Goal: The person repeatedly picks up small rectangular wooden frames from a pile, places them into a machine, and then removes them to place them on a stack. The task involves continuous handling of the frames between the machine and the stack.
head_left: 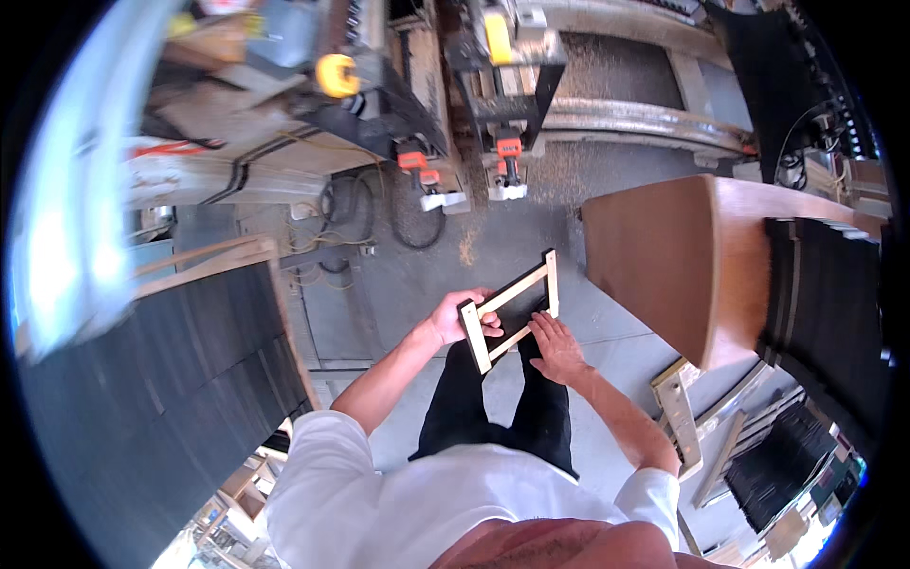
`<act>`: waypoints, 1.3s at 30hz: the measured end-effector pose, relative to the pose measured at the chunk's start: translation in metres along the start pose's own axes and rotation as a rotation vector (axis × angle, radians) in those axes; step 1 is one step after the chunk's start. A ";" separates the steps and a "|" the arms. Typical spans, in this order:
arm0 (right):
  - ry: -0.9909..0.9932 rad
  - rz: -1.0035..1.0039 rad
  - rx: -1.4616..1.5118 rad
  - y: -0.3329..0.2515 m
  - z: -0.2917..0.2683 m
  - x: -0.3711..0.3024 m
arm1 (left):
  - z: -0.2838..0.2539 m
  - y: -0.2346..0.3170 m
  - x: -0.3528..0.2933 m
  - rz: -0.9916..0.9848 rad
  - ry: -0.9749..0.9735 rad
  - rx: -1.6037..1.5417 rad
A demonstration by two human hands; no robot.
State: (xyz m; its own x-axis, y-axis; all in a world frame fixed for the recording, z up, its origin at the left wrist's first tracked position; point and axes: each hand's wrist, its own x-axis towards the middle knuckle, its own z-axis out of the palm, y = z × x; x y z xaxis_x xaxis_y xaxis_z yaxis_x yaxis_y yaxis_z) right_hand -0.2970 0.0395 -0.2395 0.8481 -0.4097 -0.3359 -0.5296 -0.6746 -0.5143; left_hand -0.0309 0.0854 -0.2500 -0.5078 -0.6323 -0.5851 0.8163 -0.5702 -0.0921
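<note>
A small rectangular wooden frame (475,338) is held tilted in front of me, above my dark trousers. Its faces are pale wood, its outer edges are dark, and its middle is see-through. My left hand (460,318) grips the left end, with fingertips curled into the opening behind the end bar. At the opposite end, the fingers of my right hand (559,349) lie over the corner where the near rail meets the right bar. The right thumb sticks out below the rail. Part of the near rail is hidden by the right fingers.
A brown wooden panel piece (654,256) stands close on the right. On the left is a dark-topped table (180,379) with a wooden edge. Ahead, machinery with red-orange clamps (509,149) stands over a grey floor (398,284) with sawdust and hoses. Wooden pieces (678,417) lie at lower right.
</note>
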 end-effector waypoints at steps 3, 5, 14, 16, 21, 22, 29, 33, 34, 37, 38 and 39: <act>0.105 -0.124 -0.045 -0.036 -0.066 -0.019 | 0.067 0.002 -0.063 0.090 -0.008 0.002; 0.247 -0.165 -0.192 -0.058 -0.108 -0.023 | 0.109 0.001 -0.095 0.142 -0.118 0.008; 0.578 -0.404 -0.280 -0.103 -0.300 -0.032 | 0.280 0.052 -0.145 0.383 -0.325 0.392; 0.640 -0.350 -0.282 -0.105 -0.332 -0.033 | 0.299 0.083 -0.138 0.552 -0.138 0.568; 0.782 -0.308 -0.255 -0.089 -0.407 0.001 | 0.314 0.203 -0.095 0.895 0.065 0.430; 0.793 -0.305 -0.255 -0.079 -0.418 0.010 | 0.325 0.227 -0.084 0.931 0.099 0.454; 0.858 -0.283 -0.181 -0.009 -0.481 0.087 | 0.396 0.408 0.016 1.058 0.376 0.392; 0.754 -0.225 -0.162 0.021 -0.505 0.115 | 0.409 0.486 0.045 1.163 0.400 0.280; 0.731 -0.200 -0.157 0.028 -0.509 0.118 | 0.422 0.492 0.051 1.169 0.397 0.208; 0.719 -0.258 -0.152 0.037 -0.520 0.132 | 0.399 0.541 0.043 1.246 0.314 -0.002; 0.734 -0.257 -0.153 0.042 -0.521 0.135 | 0.406 0.541 0.049 1.264 0.321 0.015; 0.722 -0.238 -0.156 0.046 -0.522 0.136 | 0.411 0.539 0.053 1.284 0.330 0.030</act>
State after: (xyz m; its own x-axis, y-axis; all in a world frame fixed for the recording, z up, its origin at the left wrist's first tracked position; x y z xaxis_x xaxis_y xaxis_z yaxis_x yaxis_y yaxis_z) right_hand -0.1978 -0.3679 0.1036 0.7676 -0.5050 0.3948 -0.3684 -0.8516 -0.3729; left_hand 0.2695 -0.4712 0.0010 0.7087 -0.5739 -0.4103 0.6549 0.3189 0.6852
